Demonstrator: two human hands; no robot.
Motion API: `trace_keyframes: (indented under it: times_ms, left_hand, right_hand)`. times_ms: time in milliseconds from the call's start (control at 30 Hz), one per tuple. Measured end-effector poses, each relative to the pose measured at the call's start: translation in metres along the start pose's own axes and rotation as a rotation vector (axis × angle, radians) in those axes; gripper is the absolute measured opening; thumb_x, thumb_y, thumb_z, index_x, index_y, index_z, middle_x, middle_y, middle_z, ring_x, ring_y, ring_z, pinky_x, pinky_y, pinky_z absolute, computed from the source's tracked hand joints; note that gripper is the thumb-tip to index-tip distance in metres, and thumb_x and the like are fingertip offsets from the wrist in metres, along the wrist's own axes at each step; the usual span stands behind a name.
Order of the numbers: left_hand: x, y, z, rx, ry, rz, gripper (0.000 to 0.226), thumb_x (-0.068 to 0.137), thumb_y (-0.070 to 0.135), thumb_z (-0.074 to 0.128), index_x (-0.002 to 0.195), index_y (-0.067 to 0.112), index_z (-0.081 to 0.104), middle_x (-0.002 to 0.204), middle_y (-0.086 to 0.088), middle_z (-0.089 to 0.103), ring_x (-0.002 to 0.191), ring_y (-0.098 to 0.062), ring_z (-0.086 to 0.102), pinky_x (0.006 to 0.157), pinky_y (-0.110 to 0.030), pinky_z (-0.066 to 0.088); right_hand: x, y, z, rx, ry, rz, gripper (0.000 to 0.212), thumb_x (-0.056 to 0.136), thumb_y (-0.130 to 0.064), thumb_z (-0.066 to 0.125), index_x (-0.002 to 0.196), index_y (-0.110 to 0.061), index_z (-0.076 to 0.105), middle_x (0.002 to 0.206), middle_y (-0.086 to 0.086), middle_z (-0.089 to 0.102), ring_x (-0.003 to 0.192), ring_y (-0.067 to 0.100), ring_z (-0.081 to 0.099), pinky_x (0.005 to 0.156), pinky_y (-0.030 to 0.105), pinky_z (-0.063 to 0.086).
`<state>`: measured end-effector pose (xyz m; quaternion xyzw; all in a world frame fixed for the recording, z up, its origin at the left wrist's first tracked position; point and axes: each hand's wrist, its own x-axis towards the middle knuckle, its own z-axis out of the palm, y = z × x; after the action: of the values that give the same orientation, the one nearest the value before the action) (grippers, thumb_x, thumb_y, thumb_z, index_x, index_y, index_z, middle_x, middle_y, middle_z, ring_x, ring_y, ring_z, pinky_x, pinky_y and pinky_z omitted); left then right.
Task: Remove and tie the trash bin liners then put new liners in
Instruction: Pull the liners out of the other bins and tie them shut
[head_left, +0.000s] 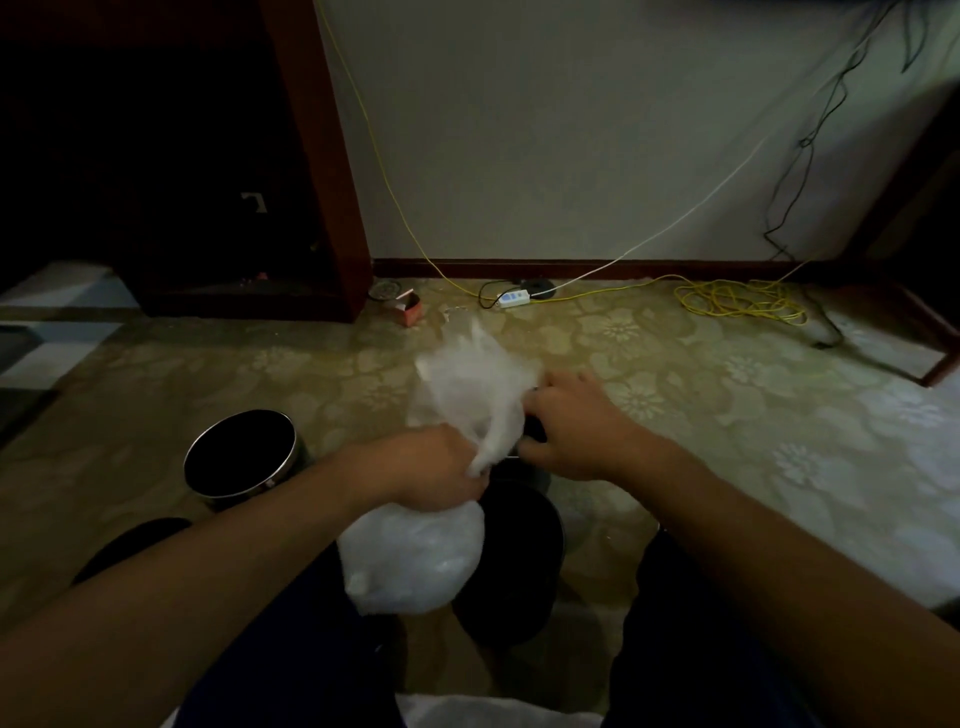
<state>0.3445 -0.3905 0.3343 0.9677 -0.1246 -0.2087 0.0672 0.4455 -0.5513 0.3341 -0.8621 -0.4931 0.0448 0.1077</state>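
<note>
At the bottom edge of the frame a pale sheet (493, 714) lies between the knees; I cannot tell what it is. Just above, in the lower middle, the full liner (410, 558) hangs as a rounded white bulge against the left side of a dark bin (524, 566). The left hand (441, 470) is clenched round the liner's neck, so the load sags below the fist and the loose top (467, 384) flares upward in the centre of the frame. The right hand (566, 426) sits at the right edge of that loose top with its fingers curled; whether it pinches the film or something dark beneath it, I cannot tell.

The liner looks light, soft and thin. It is probably slippery and likely to stretch or tear under a sharp tug. The neck is the sure grip, and the free film above it is what a knot needs.

At middle left stands a second bin (270, 483), metal-rimmed and unlined. Farther off, by the wall, lie a small red box (408, 306), a power strip (511, 299) and, at upper right, a tangle of yellow cable (737, 304)
</note>
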Motion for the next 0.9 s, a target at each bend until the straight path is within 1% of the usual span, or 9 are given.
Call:
trace_keyframes:
  times_ms: [67, 167, 333, 433, 533, 633, 733, 833, 900]
  left_hand:
    - [-0.005, -0.002, -0.002, -0.097, 0.023, -0.14, 0.028, 0.104, 0.02, 0.047, 0.12, 0.009, 0.067, 0.112, -0.011, 0.066, 0.091, -0.012, 0.054, 0.068, -0.016, 0.035]
    - [-0.01, -0.019, 0.005, 0.009, 0.133, -0.179, 0.029, 0.095, 0.015, 0.057, 0.113, 0.034, 0.07, 0.103, 0.017, 0.059, 0.089, -0.006, 0.056, 0.078, -0.025, 0.045]
    - [-0.015, -0.029, 0.009, 0.152, 0.314, -0.146, 0.024, 0.09, 0.018, 0.063, 0.096, 0.038, 0.074, 0.107, 0.011, 0.065, 0.102, -0.011, 0.058, 0.084, -0.031, 0.045]
    - [-0.014, -0.03, 0.012, 0.376, 0.341, -0.167, 0.017, 0.099, 0.036, 0.054, 0.104, 0.029, 0.069, 0.109, 0.006, 0.065, 0.104, -0.015, 0.057, 0.08, -0.03, 0.031]
    - [-0.011, -0.039, 0.018, 0.444, 0.329, -0.21, 0.038, 0.101, 0.053, 0.038, 0.111, 0.029, 0.066, 0.112, 0.005, 0.066, 0.107, -0.018, 0.06, 0.085, -0.033, 0.036]
    - [-0.013, -0.047, 0.023, 0.246, 0.246, -0.287, 0.06, 0.092, 0.064, 0.023, 0.11, 0.028, 0.067, 0.104, 0.001, 0.069, 0.1, -0.023, 0.062, 0.086, -0.037, 0.045]
    - [-0.016, -0.036, 0.026, -0.251, 0.216, -0.297, 0.056, 0.091, 0.05, 0.043, 0.104, 0.002, 0.068, 0.087, -0.011, 0.061, 0.081, -0.026, 0.055, 0.071, -0.033, 0.041]
    - [-0.022, -0.018, 0.026, -0.638, 0.186, -0.285, 0.048, 0.101, 0.047, 0.038, 0.121, 0.012, 0.063, 0.115, -0.002, 0.061, 0.106, -0.019, 0.054, 0.091, -0.031, 0.041]
    - [-0.029, -0.013, 0.026, -0.71, 0.111, -0.31, 0.046, 0.101, 0.046, 0.032, 0.121, 0.014, 0.059, 0.118, -0.001, 0.056, 0.111, -0.019, 0.048, 0.095, -0.028, 0.037]
  right_hand:
    - [-0.002, -0.005, -0.002, -0.352, -0.054, -0.044, 0.032, 0.089, -0.058, 0.058, 0.111, -0.037, 0.065, 0.1, -0.004, 0.058, 0.111, 0.019, 0.046, 0.096, 0.043, 0.031]
    - [-0.002, -0.003, -0.006, -0.421, -0.062, -0.023, 0.042, 0.091, -0.067, 0.052, 0.111, -0.036, 0.071, 0.117, -0.001, 0.055, 0.12, 0.022, 0.042, 0.099, 0.046, 0.029]
    - [-0.007, 0.006, -0.008, -0.051, -0.245, 0.053, 0.036, 0.086, -0.057, 0.067, 0.114, -0.036, 0.075, 0.147, 0.007, 0.043, 0.145, 0.024, 0.021, 0.114, 0.043, 0.018]
    - [-0.011, 0.016, -0.007, 0.138, -0.337, -0.006, 0.033, 0.084, -0.055, 0.073, 0.105, -0.03, 0.079, 0.164, -0.01, 0.024, 0.154, 0.015, 0.002, 0.121, 0.044, 0.011]
    - [-0.023, 0.018, -0.01, 0.552, -0.363, -0.106, 0.018, 0.081, -0.05, 0.069, 0.073, -0.036, 0.078, 0.162, -0.026, 0.021, 0.153, 0.007, 0.016, 0.12, 0.043, 0.024]
    - [-0.036, 0.01, -0.009, 1.205, -0.255, -0.057, 0.024, 0.085, -0.032, 0.064, 0.086, -0.015, 0.081, 0.147, -0.02, 0.053, 0.128, 0.012, 0.058, 0.098, 0.031, 0.047]
    - [-0.031, 0.002, 0.002, 1.855, -0.274, -0.043, 0.06, 0.091, -0.033, 0.063, 0.141, -0.002, 0.055, 0.143, 0.004, 0.058, 0.137, 0.024, 0.05, 0.122, 0.046, 0.029]
    - [-0.02, -0.001, 0.003, 2.156, -0.106, -0.062, 0.042, 0.083, -0.024, 0.057, 0.119, -0.006, 0.066, 0.123, 0.015, 0.064, 0.119, 0.03, 0.057, 0.12, 0.053, 0.023]
    - [-0.014, -0.003, -0.005, 1.991, -0.006, 0.014, 0.045, 0.073, -0.014, 0.047, 0.112, -0.007, 0.068, 0.12, 0.007, 0.067, 0.116, 0.027, 0.059, 0.115, 0.052, 0.031]
